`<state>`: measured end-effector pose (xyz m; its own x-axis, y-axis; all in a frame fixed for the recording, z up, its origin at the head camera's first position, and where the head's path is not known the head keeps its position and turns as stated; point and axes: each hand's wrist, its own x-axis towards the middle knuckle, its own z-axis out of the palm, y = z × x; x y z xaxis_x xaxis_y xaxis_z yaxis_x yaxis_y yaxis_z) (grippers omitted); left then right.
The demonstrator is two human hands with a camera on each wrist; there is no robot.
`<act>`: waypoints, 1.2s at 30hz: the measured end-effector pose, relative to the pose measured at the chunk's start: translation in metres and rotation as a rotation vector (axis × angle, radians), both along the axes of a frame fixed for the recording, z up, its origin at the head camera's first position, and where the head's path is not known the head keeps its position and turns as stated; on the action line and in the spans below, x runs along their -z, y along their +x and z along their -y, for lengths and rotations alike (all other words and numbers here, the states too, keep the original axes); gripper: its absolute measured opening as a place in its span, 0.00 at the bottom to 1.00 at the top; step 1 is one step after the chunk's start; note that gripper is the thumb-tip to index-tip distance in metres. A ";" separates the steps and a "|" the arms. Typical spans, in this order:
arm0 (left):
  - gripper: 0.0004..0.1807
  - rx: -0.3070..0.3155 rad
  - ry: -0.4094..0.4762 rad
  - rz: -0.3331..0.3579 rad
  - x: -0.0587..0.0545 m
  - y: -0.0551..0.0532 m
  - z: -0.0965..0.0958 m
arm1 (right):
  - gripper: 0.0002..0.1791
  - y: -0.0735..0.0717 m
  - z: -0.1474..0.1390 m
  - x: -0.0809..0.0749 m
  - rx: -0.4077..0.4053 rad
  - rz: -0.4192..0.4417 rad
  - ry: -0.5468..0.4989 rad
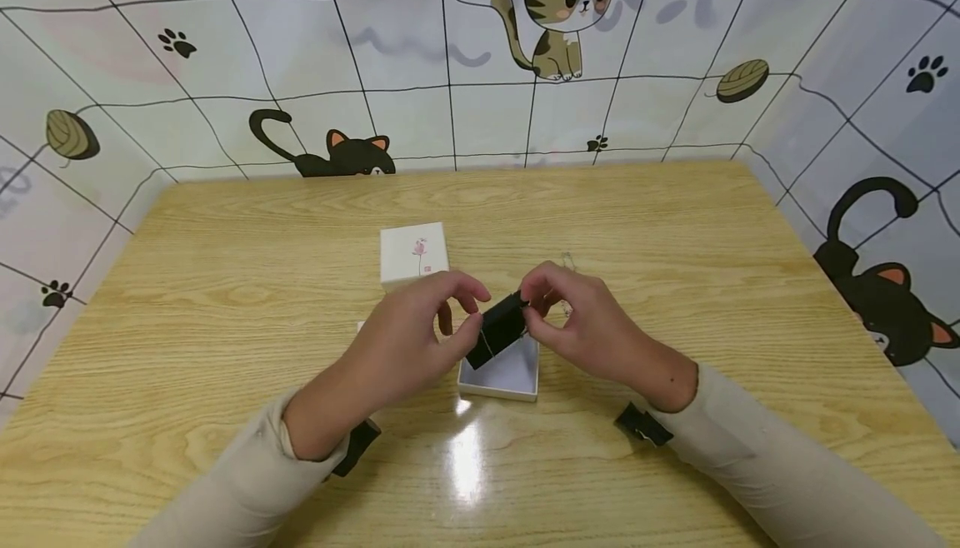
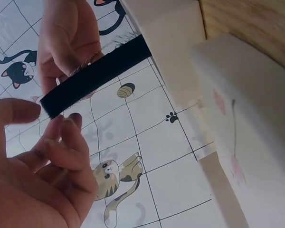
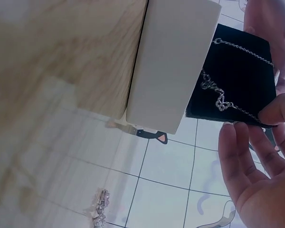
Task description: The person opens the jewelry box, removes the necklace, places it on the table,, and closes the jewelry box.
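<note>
My right hand (image 1: 573,315) pinches one end of a black velvety jewellery pad (image 1: 501,327) between thumb and fingers, holding it tilted above an open white box base (image 1: 498,394). A thin silver chain (image 3: 242,50) crosses the pad, and its clasp end (image 3: 221,102) lies against the underside in the right wrist view. My left hand (image 1: 405,331) is at the pad's other end. Its thumb meets the pad's edge and its index finger arches over a gap; whether it pinches the pad or chain is unclear.
A white box lid (image 1: 412,252) with a pink flower lies behind my left hand. A thin silvery piece of jewellery (image 1: 567,261) rests on the wooden table (image 1: 262,281), partly behind my right hand. White cat-print curtain (image 1: 412,48) surrounds the table's back and sides.
</note>
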<state>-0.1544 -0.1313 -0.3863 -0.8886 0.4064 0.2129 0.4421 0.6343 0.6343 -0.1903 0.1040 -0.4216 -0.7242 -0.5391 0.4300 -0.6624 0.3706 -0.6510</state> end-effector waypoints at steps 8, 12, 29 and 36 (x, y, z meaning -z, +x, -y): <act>0.23 0.008 -0.123 -0.017 0.007 0.002 -0.007 | 0.13 0.001 0.001 0.001 -0.021 0.032 -0.059; 0.19 -0.005 -0.116 -0.064 0.008 0.003 -0.008 | 0.14 0.002 0.003 0.002 -0.022 0.035 -0.078; 0.16 -0.021 -0.093 -0.184 0.008 0.003 -0.007 | 0.02 0.002 0.002 -0.002 0.039 0.058 0.030; 0.16 0.006 -0.099 -0.152 0.010 0.003 -0.007 | 0.04 0.003 0.003 0.000 0.059 0.008 0.077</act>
